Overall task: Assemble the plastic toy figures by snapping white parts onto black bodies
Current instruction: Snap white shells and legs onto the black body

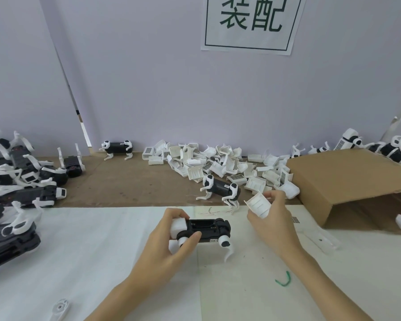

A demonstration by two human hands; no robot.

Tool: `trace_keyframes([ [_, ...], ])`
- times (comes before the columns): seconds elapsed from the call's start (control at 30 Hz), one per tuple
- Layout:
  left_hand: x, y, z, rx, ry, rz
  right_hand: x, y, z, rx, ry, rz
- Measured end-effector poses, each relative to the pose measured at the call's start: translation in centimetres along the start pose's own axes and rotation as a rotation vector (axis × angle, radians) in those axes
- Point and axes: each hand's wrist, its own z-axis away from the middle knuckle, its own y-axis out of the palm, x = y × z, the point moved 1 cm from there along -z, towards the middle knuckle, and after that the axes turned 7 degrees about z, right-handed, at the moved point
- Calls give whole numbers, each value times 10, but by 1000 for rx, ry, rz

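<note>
left hand (pixel 171 242) has its fingers curled round a black toy dog body (pixel 206 229), thumb along the near side and the other fingers over the white head block, holding it just above the white sheet (pixel 90 256) near the middle of the bench. right hand (pixel 273 218) is pinching a white shell cover (pixel 258 205) between thumb and fingertips, up and to the right of the body, not touching it. just behind the hands a finished dog (pixel 220 189) stands on the brown board (pixel 125 181), right at the edge of the pile of white covers (pixel 218 163) along the back wall. another dog (pixel 117 148) stands at the back left. a heap of black bodies with white legs (pixel 16 177) sits at the left edge, and an open cardboard box (pixel 352 181) lies on its side at the right. a green twist of wire (pixel 284 280) lies on the sheet near the front.
</note>
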Motion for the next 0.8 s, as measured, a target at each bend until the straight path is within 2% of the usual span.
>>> trace_keyframes([
  [0.13,-5,0,3,9,34,-74,22,-6,31,181,-94,-237],
  [0.23,-7,1,5,24,88,-101,38,-9,43,200,-231,-244],
  [0.33,-8,3,7,42,114,-115,47,-3,57,246,-419,-144],
  [0.47,-11,3,6,21,148,-129,48,7,69,174,-657,133],
  [0.6,-10,4,7,40,159,-100,47,17,75,184,-695,143],
  [0.8,-11,3,7,49,173,-91,49,11,72,298,-660,81],
])
